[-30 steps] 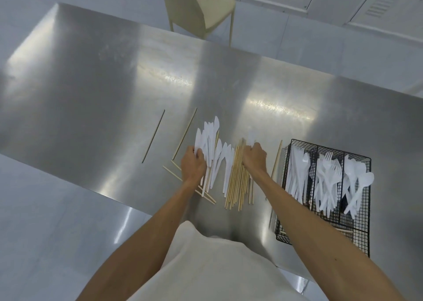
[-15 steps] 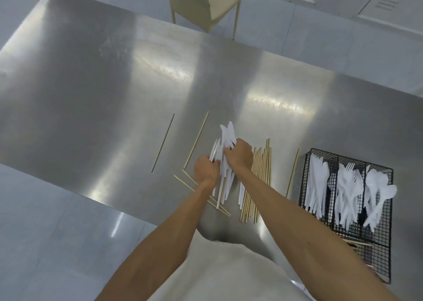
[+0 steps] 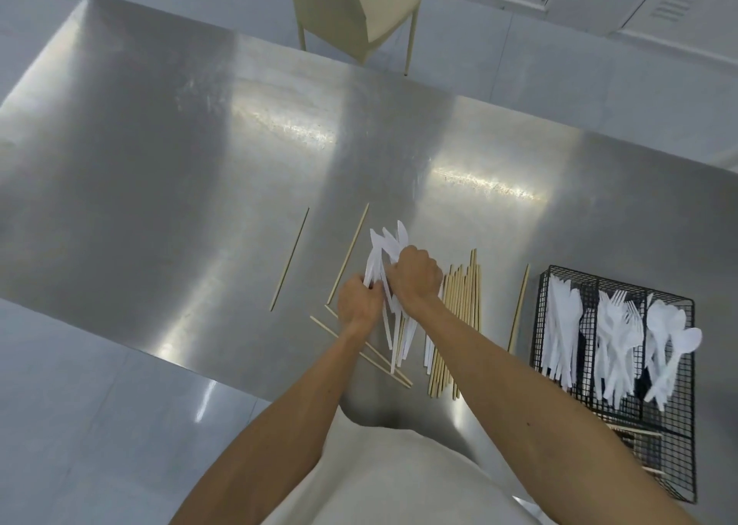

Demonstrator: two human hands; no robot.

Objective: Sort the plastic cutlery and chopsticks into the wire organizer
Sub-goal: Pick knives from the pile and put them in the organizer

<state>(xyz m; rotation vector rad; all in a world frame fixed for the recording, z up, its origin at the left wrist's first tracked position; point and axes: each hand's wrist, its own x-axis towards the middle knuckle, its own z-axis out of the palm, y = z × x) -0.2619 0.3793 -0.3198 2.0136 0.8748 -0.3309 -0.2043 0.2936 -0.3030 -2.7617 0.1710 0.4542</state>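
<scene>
A bunch of white plastic knives (image 3: 389, 245) stands gathered between both hands near the table's front edge. My left hand (image 3: 357, 300) grips the bunch low on its left side, and my right hand (image 3: 415, 276) is closed over it from the right. A row of wooden chopsticks (image 3: 465, 296) lies just right of the hands, and one more chopstick (image 3: 518, 308) lies beside the black wire organizer (image 3: 545, 284). The organizer holds knives (image 3: 561, 324), forks (image 3: 617, 332) and spoons (image 3: 671, 328) in separate compartments.
Loose chopsticks lie to the left: a single chopstick (image 3: 289, 258), another chopstick (image 3: 348, 252), and a crossed pair (image 3: 319, 322) under my left arm. The steel table (image 3: 159, 165) stretches far and left. A cream chair (image 3: 359, 9) stands behind it.
My right hand left the chopstick row and moved left onto the knives. Both hands have drawn the spread knives into one bunch, lifted off the table.
</scene>
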